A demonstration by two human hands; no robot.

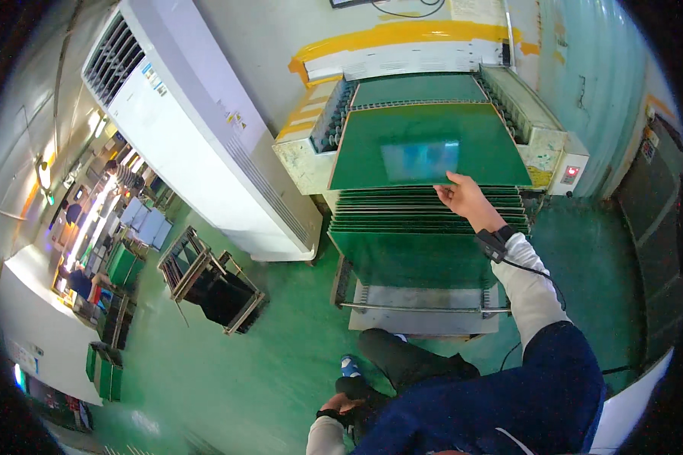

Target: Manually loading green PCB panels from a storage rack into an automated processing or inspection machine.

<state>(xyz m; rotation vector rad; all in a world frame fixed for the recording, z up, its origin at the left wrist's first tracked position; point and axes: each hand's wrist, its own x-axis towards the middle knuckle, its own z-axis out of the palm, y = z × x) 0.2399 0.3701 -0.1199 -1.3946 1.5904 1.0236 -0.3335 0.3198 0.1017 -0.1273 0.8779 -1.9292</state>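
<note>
A large green panel [425, 136] lies on the roller conveyor, its near edge jutting over a rack. My right hand [467, 201] is at that near edge, right of the middle. Its index finger reaches up over the panel's edge and the fingers are partly curled and apart; I see no firm grip. Below stands a row of several similar green panels [417, 254], upright and closely spaced in a metal-framed rack [425, 307]. My left hand [343, 403] rests low by my knee, away from the panels, its fingers mostly hidden.
A second panel [417, 89] lies farther in on the conveyor [550, 140]. A control box [571, 171] is at its right. A tall white air conditioner [205, 129] stands left, near a small rack [209, 280] with dark boards. People work at lit benches far left.
</note>
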